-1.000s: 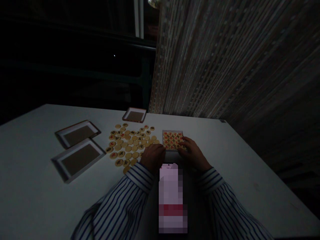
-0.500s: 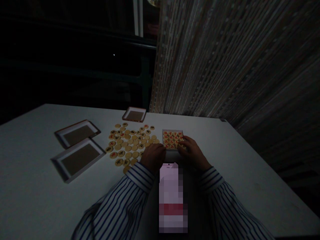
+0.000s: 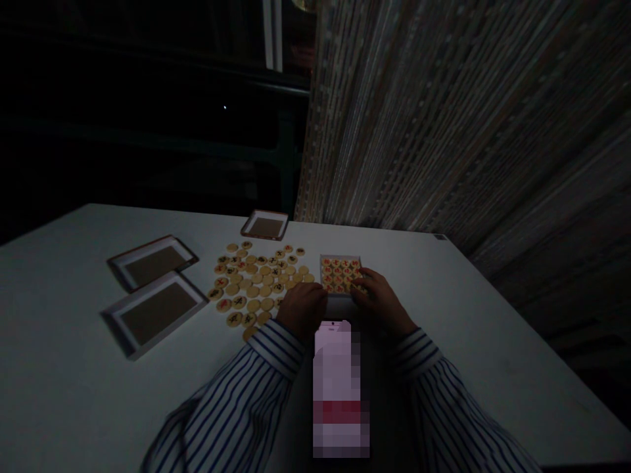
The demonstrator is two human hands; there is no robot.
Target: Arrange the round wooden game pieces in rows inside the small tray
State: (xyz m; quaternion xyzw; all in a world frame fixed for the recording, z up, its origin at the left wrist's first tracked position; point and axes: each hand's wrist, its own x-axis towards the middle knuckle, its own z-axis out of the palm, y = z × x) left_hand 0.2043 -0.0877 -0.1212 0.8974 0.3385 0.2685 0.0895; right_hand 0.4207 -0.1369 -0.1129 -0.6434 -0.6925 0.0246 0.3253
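A small square box [image 3: 340,295] with a pale rim holds rows of round wooden xiangqi pieces [image 3: 339,271], their red characters facing up. My left hand [image 3: 302,307] is closed at the box's near left corner, fingers curled against it. On the right side, my right hand [image 3: 382,303] grips the box's near right corner, its fingers reaching over the rim onto the pieces there. The undersides of both hands are hidden. Left of the box lie many loose xiangqi pieces [image 3: 253,291], some face down, others showing black or red characters.
A shallow open tray [image 3: 197,297] and a brown-edged lid [image 3: 118,266] overlap on the left of the white table [image 3: 473,368]. Another brown-edged lid [image 3: 245,231] lies at the back. A lit phone [image 3: 334,368] is in front of me. A string curtain [image 3: 394,118] hangs behind the table.
Almost nothing differs. My right fingers have shifted very slightly at the box's near right corner; the left hand and the loose pieces stay in place.
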